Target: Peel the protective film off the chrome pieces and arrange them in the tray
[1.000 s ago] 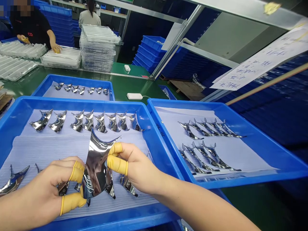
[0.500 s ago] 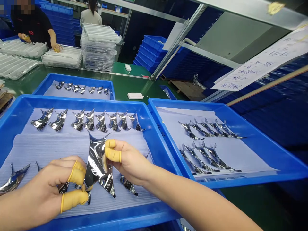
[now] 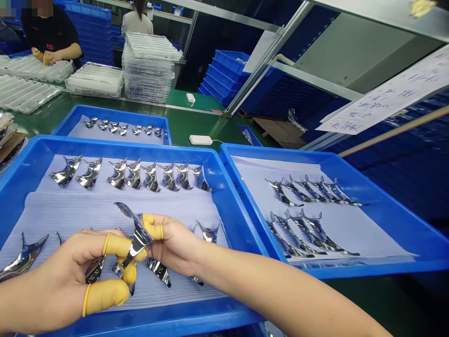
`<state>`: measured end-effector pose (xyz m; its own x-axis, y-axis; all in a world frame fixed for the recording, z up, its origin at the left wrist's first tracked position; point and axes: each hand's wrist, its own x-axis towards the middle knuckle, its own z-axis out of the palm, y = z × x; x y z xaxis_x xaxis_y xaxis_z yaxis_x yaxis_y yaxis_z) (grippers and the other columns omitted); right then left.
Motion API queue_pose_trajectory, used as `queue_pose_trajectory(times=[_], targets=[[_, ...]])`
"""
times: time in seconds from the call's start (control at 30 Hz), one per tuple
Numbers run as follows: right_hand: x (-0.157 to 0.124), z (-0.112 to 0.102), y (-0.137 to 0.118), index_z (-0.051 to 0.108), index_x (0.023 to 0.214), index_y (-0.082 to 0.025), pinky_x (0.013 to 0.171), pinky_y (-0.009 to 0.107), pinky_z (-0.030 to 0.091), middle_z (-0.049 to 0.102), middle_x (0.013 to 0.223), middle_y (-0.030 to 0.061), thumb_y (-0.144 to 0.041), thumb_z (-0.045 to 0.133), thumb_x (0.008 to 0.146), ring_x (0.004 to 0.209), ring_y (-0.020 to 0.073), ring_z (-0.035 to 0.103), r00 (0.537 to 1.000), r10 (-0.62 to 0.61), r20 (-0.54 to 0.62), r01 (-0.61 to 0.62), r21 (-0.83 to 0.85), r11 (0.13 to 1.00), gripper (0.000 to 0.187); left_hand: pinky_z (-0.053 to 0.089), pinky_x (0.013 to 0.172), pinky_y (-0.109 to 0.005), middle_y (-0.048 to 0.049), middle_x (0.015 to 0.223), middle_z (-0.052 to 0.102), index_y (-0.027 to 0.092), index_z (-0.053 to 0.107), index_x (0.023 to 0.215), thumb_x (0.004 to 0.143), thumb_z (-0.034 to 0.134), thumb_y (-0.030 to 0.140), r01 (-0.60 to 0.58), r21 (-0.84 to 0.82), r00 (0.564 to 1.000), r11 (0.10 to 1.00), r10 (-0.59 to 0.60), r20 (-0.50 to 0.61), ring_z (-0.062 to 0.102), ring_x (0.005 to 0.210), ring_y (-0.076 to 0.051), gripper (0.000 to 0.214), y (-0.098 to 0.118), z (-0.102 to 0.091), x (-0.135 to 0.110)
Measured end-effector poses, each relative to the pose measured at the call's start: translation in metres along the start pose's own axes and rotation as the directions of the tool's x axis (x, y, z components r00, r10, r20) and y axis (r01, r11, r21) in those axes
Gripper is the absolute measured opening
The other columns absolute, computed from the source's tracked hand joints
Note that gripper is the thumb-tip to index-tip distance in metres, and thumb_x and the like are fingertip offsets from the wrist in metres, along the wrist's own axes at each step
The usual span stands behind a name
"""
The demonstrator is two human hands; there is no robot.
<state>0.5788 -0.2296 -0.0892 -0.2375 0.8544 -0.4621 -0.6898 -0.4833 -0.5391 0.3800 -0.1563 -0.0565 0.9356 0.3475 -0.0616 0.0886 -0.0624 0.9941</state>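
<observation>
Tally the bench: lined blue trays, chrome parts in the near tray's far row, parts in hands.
Lined blue trays: 3
Chrome parts, near tray's far row: 8
Held chrome part, left hand and right hand: 1
Total: 12

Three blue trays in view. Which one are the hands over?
The near left tray: the left hand and right hand pinch one chrome part above its liner. The right tray and far tray have no hands over them.

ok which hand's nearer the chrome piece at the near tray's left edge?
Left: left hand is just right of that chrome piece; right hand farther right, across the held part.
</observation>
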Motion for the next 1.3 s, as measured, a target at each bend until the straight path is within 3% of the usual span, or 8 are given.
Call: queue_pose_trajectory(times=[0.1, 0.17, 0.27, 0.37, 0.53, 0.7, 1.07, 1.3], targets=[[-0.002, 0.005, -0.006, 0.056, 0.062, -0.016, 0.059, 0.024, 0.041, 0.059, 0.058, -0.0060, -0.036, 0.095, 0.049, 0.053, 0.0080, 0.052, 1.000, -0.021, -0.013, 0.020, -0.034, 0.999, 0.046, 0.051, 0.084, -0.026, 0.0017, 0.094, 0.070, 0.033, 0.068, 0.115, 0.091, 0.069, 0.029, -0.041, -0.043, 0.998, 0.998, 0.043, 0.042, 0.062, 0.086, -0.016, 0.025, 0.002, -0.002, 0.001], [-0.004, 0.008, -0.012, 0.054, 0.059, -0.016, 0.057, 0.023, 0.039, 0.059, 0.056, -0.0062, -0.039, 0.096, 0.047, 0.051, 0.0069, 0.050, 0.998, -0.066, -0.012, 0.065, -0.063, 0.996, 0.050, 0.052, 0.080, -0.027, -0.0001, 0.091, 0.070, 0.029, 0.072, 0.106, 0.094, 0.063, 0.037, -0.019, -0.049, 0.999, 0.999, 0.021, 0.050, 0.062, 0.082, -0.016, 0.016, 0.006, -0.003, 0.003], [-0.009, 0.011, -0.021, 0.052, 0.057, -0.017, 0.054, 0.022, 0.037, 0.059, 0.053, -0.0060, -0.045, 0.096, 0.049, 0.050, 0.0066, 0.049, 0.991, -0.137, 0.009, 0.137, -0.133, 0.982, 0.053, 0.049, 0.064, -0.024, -0.0019, 0.076, 0.069, 0.022, 0.075, 0.082, 0.095, 0.056, 0.051, 0.110, -0.004, 0.994, 0.994, -0.110, -0.026, 0.056, 0.068, -0.015, 0.037, 0.010, -0.005, 0.009], [-0.014, 0.012, -0.025, 0.053, 0.059, -0.019, 0.051, 0.023, 0.035, 0.059, 0.053, -0.0058, -0.050, 0.093, 0.054, 0.050, 0.0081, 0.051, 0.983, -0.183, 0.030, 0.184, -0.230, 0.956, 0.051, 0.046, 0.059, -0.021, -0.0003, 0.067, 0.067, 0.022, 0.076, 0.073, 0.088, 0.062, 0.061, 0.213, -0.062, 0.965, 0.975, -0.220, -0.143, 0.052, 0.063, -0.013, 0.044, 0.009, -0.005, 0.015], [-0.019, 0.012, -0.026, 0.059, 0.066, -0.019, 0.050, 0.024, 0.035, 0.058, 0.054, -0.0063, -0.056, 0.087, 0.063, 0.051, 0.0089, 0.052, 0.965, -0.257, 0.059, 0.262, -0.326, 0.908, 0.047, 0.051, 0.068, -0.021, 0.0005, 0.075, 0.075, 0.028, 0.081, 0.085, 0.076, 0.075, 0.061, 0.269, -0.286, 0.946, 0.920, -0.308, -0.098, 0.062, 0.070, -0.013, 0.034, 0.006, -0.006, 0.020], [-0.021, 0.015, -0.027, 0.061, 0.068, -0.018, 0.052, 0.023, 0.038, 0.057, 0.056, -0.0074, -0.052, 0.088, 0.064, 0.050, 0.0068, 0.049, 0.956, -0.284, 0.065, 0.290, -0.319, 0.902, 0.044, 0.049, 0.069, -0.018, 0.0017, 0.078, 0.076, 0.031, 0.081, 0.091, 0.074, 0.080, 0.056, 0.332, -0.376, 0.922, 0.865, -0.381, -0.063, 0.062, 0.072, -0.011, 0.031, 0.005, -0.008, 0.021], [-0.028, 0.016, -0.027, 0.065, 0.071, -0.017, 0.055, 0.020, 0.043, 0.063, 0.056, -0.0071, -0.048, 0.090, 0.064, 0.050, 0.0042, 0.053, 0.965, -0.239, 0.110, 0.259, -0.251, 0.933, 0.041, 0.054, 0.072, -0.018, 0.0019, 0.079, 0.078, 0.031, 0.080, 0.102, 0.077, 0.080, 0.050, 0.321, -0.455, 0.934, 0.831, -0.356, 0.009, 0.068, 0.074, -0.011, 0.031, -0.001, -0.005, 0.023], [-0.033, 0.018, -0.028, 0.064, 0.074, -0.016, 0.057, 0.020, 0.045, 0.064, 0.058, -0.0059, -0.051, 0.088, 0.064, 0.054, 0.0049, 0.056, 0.967, -0.221, 0.125, 0.249, -0.283, 0.926, 0.044, 0.053, 0.069, -0.011, 0.0047, 0.082, 0.080, 0.038, 0.080, 0.102, 0.079, 0.081, 0.043, 0.271, -0.454, 0.956, 0.849, -0.293, 0.022, 0.069, 0.073, -0.008, 0.023, -0.005, -0.007, 0.024]])
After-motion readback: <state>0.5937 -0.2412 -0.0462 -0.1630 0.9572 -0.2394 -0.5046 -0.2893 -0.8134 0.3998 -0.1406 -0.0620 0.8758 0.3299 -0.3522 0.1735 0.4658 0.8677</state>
